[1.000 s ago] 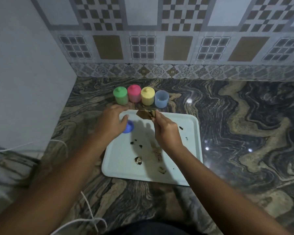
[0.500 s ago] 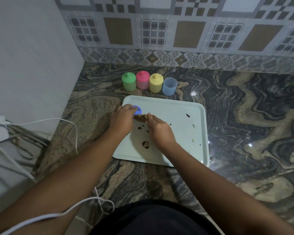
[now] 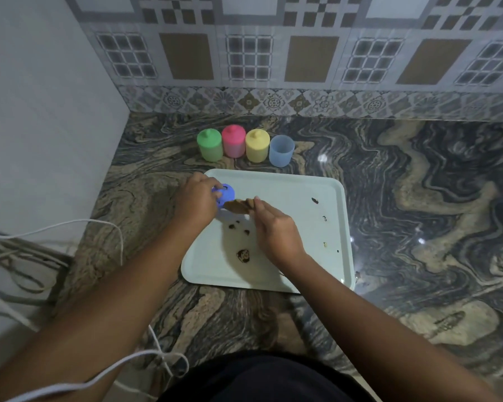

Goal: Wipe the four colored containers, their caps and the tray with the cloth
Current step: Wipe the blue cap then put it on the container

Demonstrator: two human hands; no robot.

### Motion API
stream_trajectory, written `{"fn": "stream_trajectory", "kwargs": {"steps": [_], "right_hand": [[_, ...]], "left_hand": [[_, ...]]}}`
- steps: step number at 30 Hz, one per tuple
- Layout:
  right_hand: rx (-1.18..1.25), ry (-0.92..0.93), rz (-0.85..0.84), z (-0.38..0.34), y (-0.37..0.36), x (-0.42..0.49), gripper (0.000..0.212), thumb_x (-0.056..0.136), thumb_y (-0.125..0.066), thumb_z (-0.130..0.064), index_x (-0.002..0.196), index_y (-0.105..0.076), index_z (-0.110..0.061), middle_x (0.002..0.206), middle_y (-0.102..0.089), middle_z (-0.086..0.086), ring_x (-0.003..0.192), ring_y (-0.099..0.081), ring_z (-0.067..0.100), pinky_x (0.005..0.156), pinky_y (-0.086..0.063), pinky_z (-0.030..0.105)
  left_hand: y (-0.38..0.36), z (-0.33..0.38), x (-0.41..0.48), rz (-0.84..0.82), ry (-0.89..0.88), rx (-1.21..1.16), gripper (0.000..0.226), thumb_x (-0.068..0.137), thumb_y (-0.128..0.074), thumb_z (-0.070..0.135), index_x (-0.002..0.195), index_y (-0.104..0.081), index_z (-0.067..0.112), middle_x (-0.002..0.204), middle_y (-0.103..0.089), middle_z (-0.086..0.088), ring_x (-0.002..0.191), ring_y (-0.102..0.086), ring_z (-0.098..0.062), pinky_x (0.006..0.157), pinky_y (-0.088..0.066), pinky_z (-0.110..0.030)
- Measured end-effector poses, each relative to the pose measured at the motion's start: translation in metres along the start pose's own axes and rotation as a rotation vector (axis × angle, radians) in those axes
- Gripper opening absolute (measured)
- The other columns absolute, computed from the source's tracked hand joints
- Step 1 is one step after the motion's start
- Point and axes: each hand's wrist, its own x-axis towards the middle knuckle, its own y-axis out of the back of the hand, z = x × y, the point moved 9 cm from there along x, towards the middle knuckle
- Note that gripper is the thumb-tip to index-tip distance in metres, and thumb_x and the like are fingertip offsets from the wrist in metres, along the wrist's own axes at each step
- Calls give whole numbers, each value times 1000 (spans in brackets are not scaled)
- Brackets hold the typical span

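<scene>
A blue cap (image 3: 225,194) is pinched in the left hand (image 3: 197,200) above the tray's (image 3: 302,187) near-left corner, apparently steadied for wiping, while the right hand (image 3: 276,231) grips a brown cloth (image 3: 238,205) against it. Behind the tray stand four containers (image 3: 246,148), the blue one uncapped. Both forearms angle inward.

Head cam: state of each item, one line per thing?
green container: capped, upright
pink container: capped, upright
yellow container: capped, upright
blue container: uncapped, upright
blue cap: off, held by left hand
cloth: pinched by right hand, at the cap
tray: flat, dirty spots
</scene>
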Motion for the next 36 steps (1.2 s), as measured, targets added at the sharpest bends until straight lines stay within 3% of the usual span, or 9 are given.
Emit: {"fn": "stream_trajectory", "kwargs": {"steps": [3, 5, 9, 13, 18, 27, 29, 32, 36], "right_hand": [[205, -152, 244, 3, 47, 12, 34, 101, -60, -15, 131, -68, -1, 113, -78, 10, 92, -74, 14, 82, -60, 27], [336, -304, 314, 8, 67, 21, 37, 101, -60, -21, 135, -67, -6, 95, -79, 5, 76, -62, 1, 70, -53, 20], [661, -410, 334, 2, 91, 46, 41, 102, -60, -30, 141, -63, -15, 87, -64, -10, 77, -55, 7, 70, -48, 32], [829, -323, 184, -31, 105, 60, 37, 104, -59, -22, 140, -63, -13, 83, -64, -12, 68, -52, 8, 67, -46, 31], [958, -384, 108, -54, 119, 55, 32, 105, -58, -10, 135, -66, -9, 54, -42, 25, 48, -28, 35, 46, -29, 43], [1070, -480, 296, -43, 140, 40, 31, 93, -73, -10, 124, -74, -11, 95, -80, 5, 85, -70, 14, 82, -58, 27], [1046, -482, 315, -45, 144, 40, 32, 93, -73, -5, 124, -72, -10, 101, -80, 8, 82, -67, 12, 72, -57, 20], [1000, -463, 288, -50, 145, 39, 29, 95, -72, -6, 123, -75, -11, 82, -74, 7, 58, -51, 17, 51, -44, 27], [970, -417, 209, -51, 144, 41, 33, 104, -57, -5, 126, -73, -23, 58, -52, 26, 54, -37, 25, 54, -34, 37]], "left_hand": [[29, 21, -7, 41, 25, -222, 9, 92, -66, 15, 99, -72, 16, 114, -62, -4, 94, -61, -16, 76, -43, -21], [43, 39, -13, 1, 24, -337, 7, 92, -66, 18, 95, -71, 23, 103, -69, 7, 81, -64, -7, 69, -45, -17], [72, 76, -25, -70, -14, -498, 10, 92, -68, 19, 96, -74, 26, 93, -73, 15, 83, -69, -14, 78, -60, -41], [108, 112, -34, -20, -102, -537, 11, 89, -73, 14, 92, -74, 24, 83, -72, 16, 80, -70, -8, 79, -61, -42], [119, 125, -49, -69, 11, -760, 16, 88, -73, 9, 93, -75, 24, 88, -76, -5, 81, -75, -20, 64, -63, -36], [78, 125, -71, -148, 349, -1604, 29, 70, -71, 13, 99, -67, 10, 99, -77, -7, 90, -74, -17, 70, -60, -23], [73, 129, -76, -155, 357, -1616, 25, 72, -67, 18, 95, -66, 9, 94, -78, -5, 87, -75, -18, 69, -61, -26], [74, 143, -83, -177, 243, -1601, 35, 80, -60, 18, 113, -65, 9, 108, -76, -4, 102, -73, -22, 81, -61, -37], [82, 155, -88, -172, 124, -1559, 59, 84, -61, 6, 142, -48, 13, 123, -70, -14, 117, -66, -30, 94, -56, -44]]}}
